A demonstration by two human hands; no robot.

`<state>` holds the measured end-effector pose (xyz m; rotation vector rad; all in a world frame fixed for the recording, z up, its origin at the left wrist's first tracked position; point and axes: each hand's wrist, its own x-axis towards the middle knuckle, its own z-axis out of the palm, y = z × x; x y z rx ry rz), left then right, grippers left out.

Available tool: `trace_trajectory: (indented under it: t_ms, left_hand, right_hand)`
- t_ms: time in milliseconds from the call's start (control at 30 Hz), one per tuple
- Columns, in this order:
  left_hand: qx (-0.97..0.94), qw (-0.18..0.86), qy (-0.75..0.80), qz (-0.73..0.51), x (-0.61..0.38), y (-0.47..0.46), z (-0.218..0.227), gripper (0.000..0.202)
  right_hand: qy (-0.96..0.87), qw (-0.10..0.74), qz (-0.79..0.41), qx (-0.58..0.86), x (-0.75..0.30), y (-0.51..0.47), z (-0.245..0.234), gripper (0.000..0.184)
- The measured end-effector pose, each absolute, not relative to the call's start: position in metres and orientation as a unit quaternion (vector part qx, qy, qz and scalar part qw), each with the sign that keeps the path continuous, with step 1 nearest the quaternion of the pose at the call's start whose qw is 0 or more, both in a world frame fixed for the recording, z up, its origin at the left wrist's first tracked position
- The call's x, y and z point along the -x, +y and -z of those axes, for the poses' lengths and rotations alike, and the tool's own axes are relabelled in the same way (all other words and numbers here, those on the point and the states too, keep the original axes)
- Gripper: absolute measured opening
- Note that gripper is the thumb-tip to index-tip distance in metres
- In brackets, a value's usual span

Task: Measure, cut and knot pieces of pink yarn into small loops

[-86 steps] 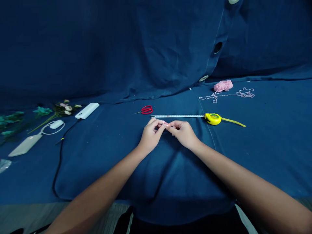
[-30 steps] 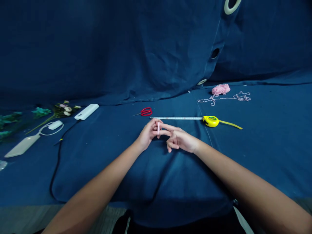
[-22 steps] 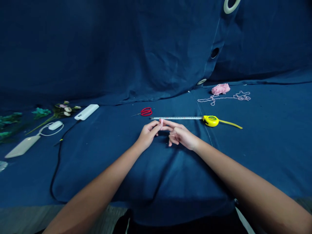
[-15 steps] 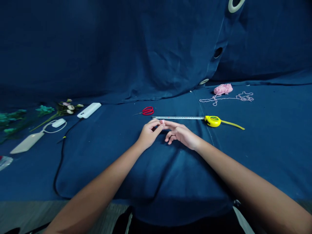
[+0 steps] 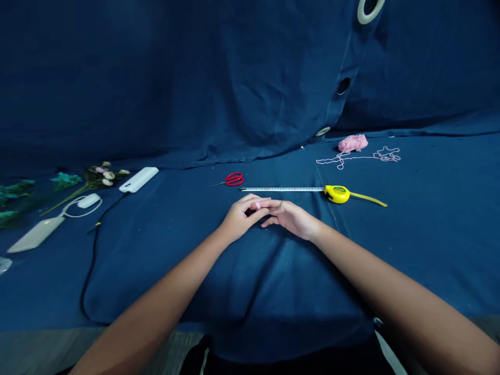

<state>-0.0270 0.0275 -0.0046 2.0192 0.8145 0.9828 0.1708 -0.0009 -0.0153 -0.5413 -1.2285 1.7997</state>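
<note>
My left hand (image 5: 239,217) is closed about the outstretched fingers of my right hand (image 5: 295,219), thumb below and fingers above. A small pale pink band, which looks like wound yarn (image 5: 258,205), sits around a right fingertip, right at the left hand's grip. The other right fingers are loosely stretched and partly hidden behind the left thumb. Just beyond both hands lies the yellow tape measure (image 5: 337,194), its blade (image 5: 283,189) drawn out to the left. Red-handled scissors (image 5: 234,179) rest near the blade's end.
A pink yarn ball (image 5: 353,143) with a loose strand (image 5: 359,157) lies at the back right. On the left are a white power strip (image 5: 139,179) with a black cable (image 5: 94,260), a white flat device (image 5: 37,234) and artificial flowers (image 5: 108,177). A blue curtain (image 5: 234,78) hangs behind.
The left fingers and thumb have shifted along the right fingers and now overlap them more. The right fingers are drawn closer together. The whole view has shifted slightly.
</note>
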Motion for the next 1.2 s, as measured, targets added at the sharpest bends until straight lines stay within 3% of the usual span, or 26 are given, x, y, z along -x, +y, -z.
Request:
trace_trajectory:
  t_ms: [100,200,467,800,1067,1200]
  left_hand:
    - [-0.776,0.354,0.335,-0.400,0.026,0.026,0.004,0.040]
    - [-0.733,0.377,0.358,-0.438,0.028,0.029,0.004,0.020]
    - [-0.719,0.413,0.336,-0.446,0.033,0.041,0.006,0.011]
    - [-0.688,0.483,0.332,-0.427,0.037,0.047,0.015,0.022]
    - [-0.765,0.444,0.307,-0.352,0.044,0.047,0.011,0.020]
    - [-0.773,0.434,0.300,-0.353,0.043,0.044,0.009,0.020]
  right_hand:
    - [-0.473,0.450,-0.723,0.225,-0.169,-0.002,0.016,0.051]
    - [-0.462,0.449,-0.732,0.223,-0.168,-0.002,0.016,0.062]
    - [-0.509,0.420,-0.717,0.224,-0.168,-0.001,0.017,0.053]
    - [-0.516,0.435,-0.707,0.214,-0.167,0.000,0.024,0.051]
    - [-0.520,0.413,-0.713,0.224,-0.171,0.000,0.018,0.038]
    - [-0.540,0.406,-0.699,0.234,-0.171,-0.002,0.019,0.041]
